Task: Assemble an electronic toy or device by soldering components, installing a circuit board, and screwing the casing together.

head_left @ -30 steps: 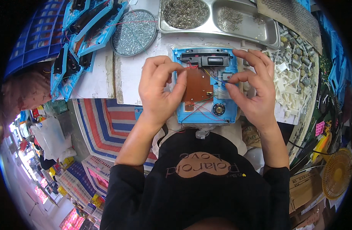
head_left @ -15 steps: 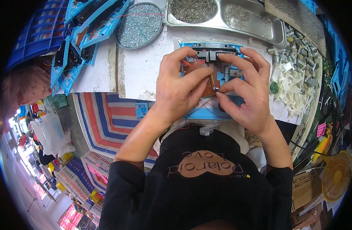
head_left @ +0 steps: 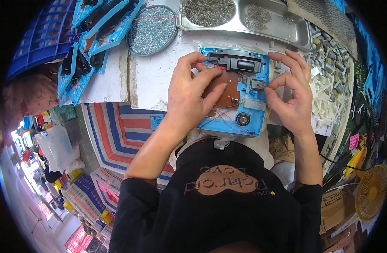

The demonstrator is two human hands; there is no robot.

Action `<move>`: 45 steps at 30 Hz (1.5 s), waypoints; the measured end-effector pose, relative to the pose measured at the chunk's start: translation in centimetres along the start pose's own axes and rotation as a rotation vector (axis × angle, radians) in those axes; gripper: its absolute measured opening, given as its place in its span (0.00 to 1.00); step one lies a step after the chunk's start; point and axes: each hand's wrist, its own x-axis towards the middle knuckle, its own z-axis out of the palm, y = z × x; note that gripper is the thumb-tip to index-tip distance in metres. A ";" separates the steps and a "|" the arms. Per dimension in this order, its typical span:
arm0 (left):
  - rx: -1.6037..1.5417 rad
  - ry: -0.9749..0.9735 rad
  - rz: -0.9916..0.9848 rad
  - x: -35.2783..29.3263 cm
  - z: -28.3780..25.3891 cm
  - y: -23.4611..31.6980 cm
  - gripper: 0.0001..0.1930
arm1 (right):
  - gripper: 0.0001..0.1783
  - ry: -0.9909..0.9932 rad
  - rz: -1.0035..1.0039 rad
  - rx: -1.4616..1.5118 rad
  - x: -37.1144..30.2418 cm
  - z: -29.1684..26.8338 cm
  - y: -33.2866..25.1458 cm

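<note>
A light-blue plastic casing [head_left: 255, 122] lies on the bench before me, holding a brown circuit board [head_left: 231, 90], a long black part [head_left: 237, 63], a small motor [head_left: 257, 84] and a round speaker [head_left: 243, 119]. My left hand [head_left: 191, 88] rests over the casing's left side. Its thumb and forefinger are apart above the board, near red wires [head_left: 210, 65]. At the casing's right edge my right hand [head_left: 291, 95] has thumb and forefinger pinched beside the motor; whatever is between the tips is too small to make out. A small metal part [head_left: 234, 100] sits on the board's lower right.
A round tray of screws [head_left: 152, 31] and a metal two-part tray [head_left: 239, 28] of small parts stand at the back. Motors [head_left: 328, 50] and white plastic pieces [head_left: 324, 95] lie heaped on the right. More blue casings [head_left: 81, 63] are stacked at left.
My right hand has moved right, from the board to the motor. My left thumb and forefinger have parted and drawn back left. The black part, board and speaker are now more exposed.
</note>
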 end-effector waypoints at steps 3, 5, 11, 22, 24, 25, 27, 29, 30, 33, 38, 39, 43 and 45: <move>-0.004 0.090 0.062 0.3 -0.5 1.2 0.17 | 0.08 0.007 -0.002 0.002 -0.1 0.1 -0.2; 0.036 0.184 0.159 0.4 -1.5 3.1 0.17 | 0.08 0.026 0.003 0.014 0.0 0.1 -0.2; -0.288 -0.123 0.082 3.5 0.5 4.9 0.14 | 0.09 0.061 -0.032 0.099 0.5 0.6 -0.1; -0.517 -0.239 -0.332 4.1 0.6 4.4 0.07 | 0.09 0.054 0.050 0.165 0.5 1.6 -0.2; -0.418 -0.249 -0.234 4.2 0.3 4.8 0.07 | 0.09 0.073 0.029 0.131 0.4 1.4 -0.4; -0.370 -0.254 -0.184 4.3 0.3 4.9 0.07 | 0.09 0.088 0.014 0.100 0.4 1.3 -0.6; -0.322 -0.234 -0.084 4.3 0.6 4.7 0.07 | 0.09 0.106 -0.015 0.020 0.0 0.6 -0.9; -0.285 -0.230 -0.043 4.0 0.7 4.5 0.06 | 0.10 0.115 -0.043 -0.081 -1.4 -1.3 -1.0; -0.280 -0.235 -0.049 3.8 0.7 4.4 0.06 | 0.10 0.194 -0.022 -0.136 -2.6 -3.1 -0.5; -0.252 -0.223 0.026 3.8 0.5 4.3 0.07 | 0.05 0.662 0.398 -0.094 -9.8 -10.4 2.9; -0.093 -0.229 0.192 3.7 1.6 4.0 0.11 | 0.09 1.075 0.675 0.565 -20.1 -22.7 9.7; -0.060 -0.216 0.205 3.7 1.6 4.1 0.11 | 0.08 1.103 0.707 0.648 -20.6 -23.7 10.5; 0.030 -0.168 0.249 4.0 2.3 4.0 0.11 | 0.11 1.065 0.543 0.495 -23.1 -29.4 16.4; 0.060 -0.148 0.261 4.2 2.6 4.1 0.11 | 0.14 1.063 0.504 0.360 -23.4 -31.2 17.8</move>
